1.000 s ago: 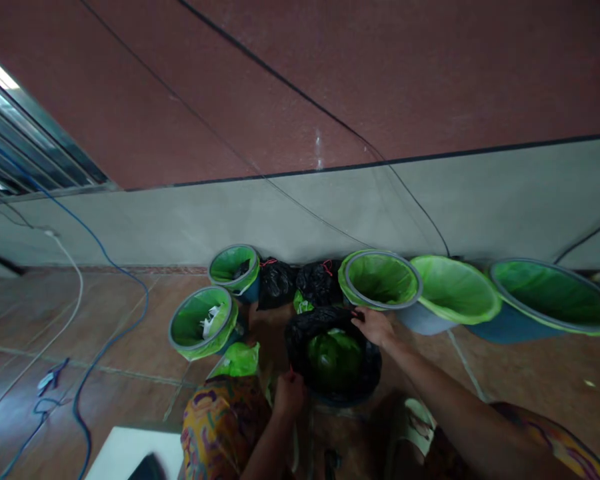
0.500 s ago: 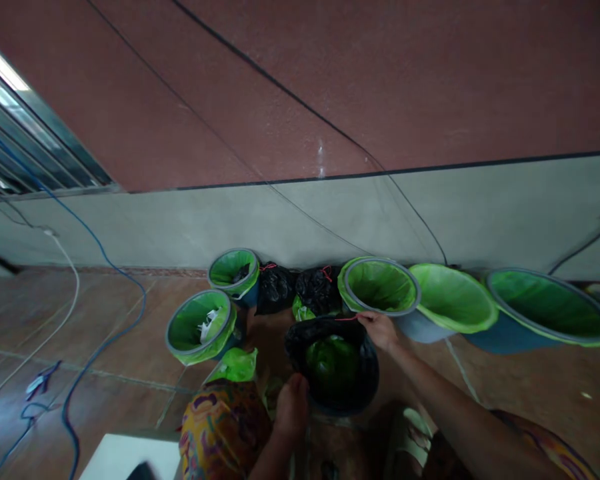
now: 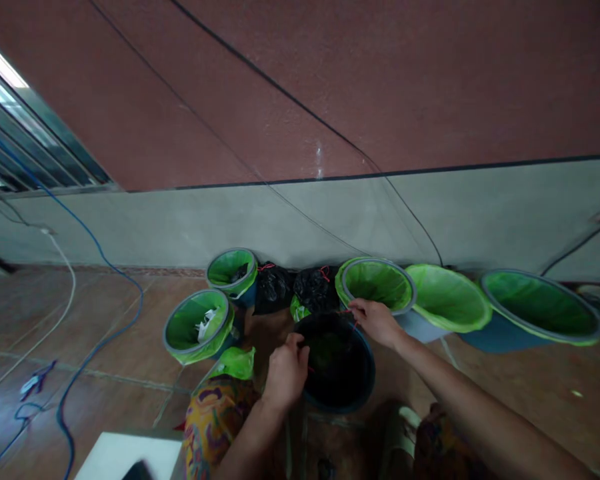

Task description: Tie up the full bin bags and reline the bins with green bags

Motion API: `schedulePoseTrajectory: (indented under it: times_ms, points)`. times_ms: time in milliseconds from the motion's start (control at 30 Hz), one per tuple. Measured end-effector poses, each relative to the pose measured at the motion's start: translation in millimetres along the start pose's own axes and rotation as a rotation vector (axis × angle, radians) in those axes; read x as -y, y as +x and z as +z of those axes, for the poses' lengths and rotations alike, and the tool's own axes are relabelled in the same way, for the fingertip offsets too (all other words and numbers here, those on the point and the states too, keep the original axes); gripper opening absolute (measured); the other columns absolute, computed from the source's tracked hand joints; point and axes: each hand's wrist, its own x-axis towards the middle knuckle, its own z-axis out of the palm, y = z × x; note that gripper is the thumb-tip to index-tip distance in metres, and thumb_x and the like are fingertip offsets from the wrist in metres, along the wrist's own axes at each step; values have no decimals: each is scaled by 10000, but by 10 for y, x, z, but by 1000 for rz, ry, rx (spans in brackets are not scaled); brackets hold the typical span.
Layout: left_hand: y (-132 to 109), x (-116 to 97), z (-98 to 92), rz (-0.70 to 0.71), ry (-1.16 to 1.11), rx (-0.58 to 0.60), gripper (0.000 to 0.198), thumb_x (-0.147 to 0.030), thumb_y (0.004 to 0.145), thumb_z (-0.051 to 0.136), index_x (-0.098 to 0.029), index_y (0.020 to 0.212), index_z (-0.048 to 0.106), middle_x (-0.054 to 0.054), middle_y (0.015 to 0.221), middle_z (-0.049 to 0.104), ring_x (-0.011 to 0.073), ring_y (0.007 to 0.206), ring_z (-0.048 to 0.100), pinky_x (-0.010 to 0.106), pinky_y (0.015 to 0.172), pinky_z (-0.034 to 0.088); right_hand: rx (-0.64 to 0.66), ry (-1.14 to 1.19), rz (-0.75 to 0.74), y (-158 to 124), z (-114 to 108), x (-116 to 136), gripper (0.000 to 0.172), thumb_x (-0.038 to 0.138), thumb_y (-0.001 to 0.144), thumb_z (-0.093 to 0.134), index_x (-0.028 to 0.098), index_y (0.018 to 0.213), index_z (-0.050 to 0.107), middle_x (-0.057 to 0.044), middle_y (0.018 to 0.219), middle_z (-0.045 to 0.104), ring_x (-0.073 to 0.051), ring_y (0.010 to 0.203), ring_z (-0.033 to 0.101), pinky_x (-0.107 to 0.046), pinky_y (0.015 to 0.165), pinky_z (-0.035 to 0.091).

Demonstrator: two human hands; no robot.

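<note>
A dark bin [image 3: 361, 395] stands on the floor between my feet, with a black garbage bag [image 3: 337, 370] in it and something green dimly visible inside. At the bin's left edge, my left hand [image 3: 286, 373] is closed, and a bit of red drawstring shows beside its fingers. My right hand [image 3: 377, 323] pinches the red drawstring [image 3: 354, 324] at the far right of the bin. The bag's edge is dark and hard to tell from the bin.
Green-lined bins [image 3: 377, 280] line the wall on the right; two more, one holding white scraps [image 3: 206, 325], stand left. Black tied bags [image 3: 315, 290] lie between them. A green bag [image 3: 234, 363] lies by my left knee. A blue cable [image 3: 105, 340] and white board [image 3: 130, 457] are left.
My left hand has risen from the bin's near-left edge and closed by the red drawstring. The bag's opening has drawn inward and lower, baring the bin's rim. My right hand has shifted slightly.
</note>
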Motion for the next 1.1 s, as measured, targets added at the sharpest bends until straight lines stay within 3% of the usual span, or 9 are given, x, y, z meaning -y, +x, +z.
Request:
schedulePoseTrajectory:
  times_ms: [167, 367, 533, 633, 700, 800, 867, 933, 1100]
  points:
    - [149, -178, -94, 179, -305, -4, 240, -303, 882, 534, -182, 1057, 644, 15, 758, 655, 126, 644, 568, 230, 610, 382, 12, 107, -42, -8, 8, 94, 312, 169, 867, 462, 182, 1030, 728, -67, 1010, 752, -193, 923, 679, -275, 832, 470]
    - [498, -254, -170, 182, -695, 71, 305, -401, 818, 618, -149, 989, 631, -72, 563, 449, 56, 490, 350, 192, 489, 257, 137, 273, -92, -8, 29, 115, 277, 168, 810, 504, 171, 975, 726, -57, 903, 743, -179, 814, 662, -290, 771, 479]
    - [671, -446, -104, 262, -666, 160, 264, -365, 808, 619, -149, 959, 636, -69, 560, 473, 64, 512, 418, 191, 514, 314, 270, 478, -154, -61, 58, 233, 411, 231, 753, 637, 159, 1157, 633, -27, 867, 696, -151, 745, 617, -259, 686, 465]
    - [770, -599, 1, 356, -620, 226, 273, -288, 836, 576, -161, 1072, 625, -51, 625, 555, 85, 572, 508, 198, 560, 380, 350, 569, -188, -73, 153, 324, 355, 275, 747, 680, 159, 1079, 630, 4, 794, 664, -121, 657, 574, -232, 620, 436]
    - [886, -619, 69, 371, -613, 177, 305, -277, 853, 556, -163, 1133, 604, -48, 640, 576, 90, 574, 525, 204, 575, 401, 379, 587, -199, -57, 203, 358, 181, 309, 819, 613, 159, 913, 646, 12, 715, 638, -110, 606, 551, -222, 589, 414]
    - [1072, -459, 147, 281, -581, 5, 337, -261, 868, 534, -155, 1186, 572, -30, 679, 624, 101, 592, 554, 218, 610, 434, 337, 541, -144, -7, 218, 347, 316, 363, 922, 462, 158, 746, 625, 9, 603, 586, -108, 553, 534, -218, 549, 382]
    - [1116, -290, 190, 168, -522, -118, 301, -223, 861, 519, -157, 1145, 595, 1, 754, 667, 116, 665, 601, 231, 665, 463, 288, 550, -93, 29, 204, 308, 373, 403, 938, 429, 155, 746, 630, -1, 607, 591, -115, 562, 557, -216, 544, 392]
    - [1056, -156, 244, 122, -436, -160, 228, -184, 830, 532, -169, 1026, 647, 21, 822, 691, 131, 752, 629, 241, 727, 478, 255, 592, -56, 61, 188, 268, 386, 433, 934, 431, 150, 786, 647, -8, 630, 607, -121, 582, 583, -215, 557, 418]
    - [705, -142, 505, 253, -395, 170, 279, -225, 798, 595, -184, 1065, 662, 16, 893, 711, 108, 614, 574, 231, 616, 457, 195, 588, -70, 115, 183, 233, 408, 449, 923, 447, 154, 717, 641, -13, 613, 612, -119, 580, 571, -218, 567, 421]
